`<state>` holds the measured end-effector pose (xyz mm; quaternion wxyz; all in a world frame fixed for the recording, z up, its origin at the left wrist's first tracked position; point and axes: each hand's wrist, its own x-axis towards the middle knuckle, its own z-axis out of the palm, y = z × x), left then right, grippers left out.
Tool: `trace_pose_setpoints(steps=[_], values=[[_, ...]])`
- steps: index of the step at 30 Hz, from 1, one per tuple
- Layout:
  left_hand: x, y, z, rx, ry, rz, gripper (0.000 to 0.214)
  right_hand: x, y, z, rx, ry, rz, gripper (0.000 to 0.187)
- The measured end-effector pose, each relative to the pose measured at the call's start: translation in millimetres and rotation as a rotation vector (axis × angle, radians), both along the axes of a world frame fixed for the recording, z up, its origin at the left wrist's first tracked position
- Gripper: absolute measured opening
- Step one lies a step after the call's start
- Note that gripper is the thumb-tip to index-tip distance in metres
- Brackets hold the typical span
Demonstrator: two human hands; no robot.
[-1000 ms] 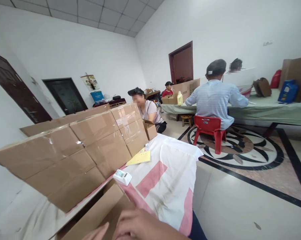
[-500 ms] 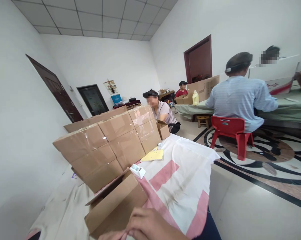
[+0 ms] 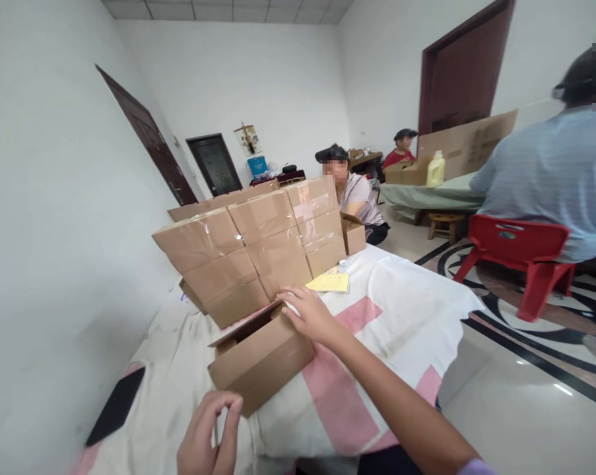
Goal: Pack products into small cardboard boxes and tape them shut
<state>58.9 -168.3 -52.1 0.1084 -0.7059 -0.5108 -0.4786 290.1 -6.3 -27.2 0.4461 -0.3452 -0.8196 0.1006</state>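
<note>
My right hand [image 3: 311,314] reaches forward over the far flap of an open cardboard box [image 3: 261,359] that lies on the white and pink cloth [image 3: 401,310]. Its fingers are stretched out and rest where a small white item lay; that item is now hidden under the hand. My left hand [image 3: 209,430] hovers low at the near edge of the cloth, just in front of the box. Its fingers are loosely curled and apart, with nothing seen between them.
A stack of taped cartons [image 3: 258,244] stands behind the box, with a yellow paper [image 3: 328,282] and a small open carton [image 3: 353,234] beside it. A black phone [image 3: 114,406] lies at the left. Other people sit beyond, one on a red chair [image 3: 518,254] by a green-covered table [image 3: 426,194].
The view has swung left and down. My right hand has stretched from the near edge to the far flap of the open box, covering the small white item. My left hand has separated from it.
</note>
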Motion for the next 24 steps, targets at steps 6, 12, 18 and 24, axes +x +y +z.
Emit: trace_pose_setpoints(steps=[6,12,18,24], values=[[0,20,23.3,-0.047,-0.002,-0.002,0.015,-18,8,-6.9,-0.107,0.269,0.202,0.023],[18,43,47.0,0.013,0.091,-0.016,0.014,-18,-44,3.0,-0.059,0.237,0.265,0.023],[30,46,48.1,0.237,0.266,-0.07,0.016,-21,-72,8.0,-0.031,0.162,0.24,0.023],[31,37,42.0,0.286,0.318,-0.05,0.018,-21,-84,4.3,-0.001,0.144,0.217,0.025]])
